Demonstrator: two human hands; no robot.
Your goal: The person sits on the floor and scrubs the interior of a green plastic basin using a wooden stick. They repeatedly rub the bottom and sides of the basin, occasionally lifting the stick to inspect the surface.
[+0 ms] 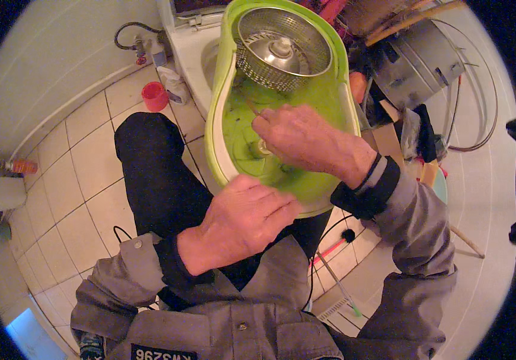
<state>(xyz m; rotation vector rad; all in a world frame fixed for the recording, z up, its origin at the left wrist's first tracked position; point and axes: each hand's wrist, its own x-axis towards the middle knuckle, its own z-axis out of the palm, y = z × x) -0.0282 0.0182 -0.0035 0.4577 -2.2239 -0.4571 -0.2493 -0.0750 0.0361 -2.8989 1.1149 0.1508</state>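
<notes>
A green spin-mop bucket (348,112) with a white trim band is tilted in front of me, its inside facing up at me. At its far end sits a perforated metal spinner basket (285,49) with a pale hub. My left hand (244,216) grips the bucket's near-left rim, its fingertips hidden behind the knuckles. Inside the bucket, my right hand (305,139) is closed around a thin brownish stick-like thing (252,107); most of it is covered by the fingers. Dark specks of dirt dot the green floor of the bucket, close to a round pale fitting (264,147).
Behind the bucket is a white toilet (190,58). A red cup (155,96) and a plastic bottle (172,83) stand on the tiled floor (105,157) at left. To the right are a metal drum (415,63), a looped hose (494,112) and a red-handled brush (336,247).
</notes>
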